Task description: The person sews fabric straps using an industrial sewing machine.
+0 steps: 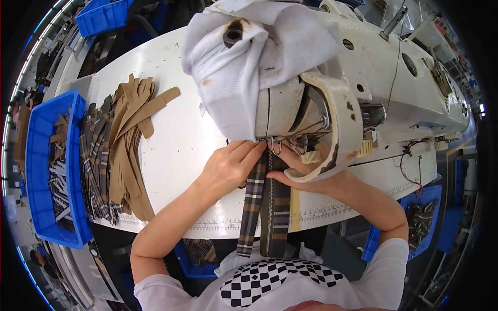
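My left hand (pixel 228 166) has its fingers together, pressing on a plaid fabric strip (pixel 250 217) right by the sewing machine's metal foot (pixel 275 145). The strip lies alongside a dark strip with a zipper (pixel 271 223), both hanging over the table's front edge. My right hand (pixel 311 173) holds the zipper strip, thumb across it, its other fingers partly hidden behind the machine's curved cream guard (pixel 347 129). The white sewing machine (pixel 386 72) has a stained white cloth (pixel 228 67) draped over its head. The needle point is hidden.
Piles of brown strips (pixel 135 119) and plaid strips (pixel 96 155) lie at the left of the white table (pixel 171 129), beside a blue bin (pixel 78 171) of cut pieces. Another blue bin (pixel 373 241) with metal parts sits below right. Loose wires (pixel 417 173) hang under the machine's right end.
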Demonstrator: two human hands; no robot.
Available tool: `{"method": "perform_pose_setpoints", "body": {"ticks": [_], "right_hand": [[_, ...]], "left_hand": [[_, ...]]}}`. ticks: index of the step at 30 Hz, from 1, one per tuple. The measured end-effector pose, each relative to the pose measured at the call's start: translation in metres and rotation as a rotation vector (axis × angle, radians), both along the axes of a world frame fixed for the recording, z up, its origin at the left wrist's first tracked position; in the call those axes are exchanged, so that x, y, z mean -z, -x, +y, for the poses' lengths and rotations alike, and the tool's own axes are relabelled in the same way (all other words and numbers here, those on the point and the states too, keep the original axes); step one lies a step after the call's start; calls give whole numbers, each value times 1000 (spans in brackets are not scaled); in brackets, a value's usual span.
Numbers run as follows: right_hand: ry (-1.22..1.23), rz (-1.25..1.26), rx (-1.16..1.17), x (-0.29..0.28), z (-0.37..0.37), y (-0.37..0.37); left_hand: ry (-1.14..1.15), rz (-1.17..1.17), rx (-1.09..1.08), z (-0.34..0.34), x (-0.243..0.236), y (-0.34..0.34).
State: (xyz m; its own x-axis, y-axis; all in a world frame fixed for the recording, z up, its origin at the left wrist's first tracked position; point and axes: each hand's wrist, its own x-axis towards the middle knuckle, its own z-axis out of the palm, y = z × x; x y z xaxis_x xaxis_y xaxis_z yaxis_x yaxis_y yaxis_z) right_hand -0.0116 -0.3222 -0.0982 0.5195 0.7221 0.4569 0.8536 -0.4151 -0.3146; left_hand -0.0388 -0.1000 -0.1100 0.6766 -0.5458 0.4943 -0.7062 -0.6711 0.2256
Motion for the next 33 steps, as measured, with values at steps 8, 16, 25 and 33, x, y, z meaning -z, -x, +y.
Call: {"method": "perform_pose_setpoints", "body": {"ticks": [8,16,25,33], "right_hand": [[81,-25,22,-10,-1,1],[71,-57,17,-11,1,4],[155,-171,60,-1,3,8],[189,-191,52,-5,4,11]], "left_hand": [[-1,33,-3,0,-3,1],[3,6,-41,-4,0,3],[57,-84,12,1,4,-8],[22,11,-19,2,0,-1]]}}
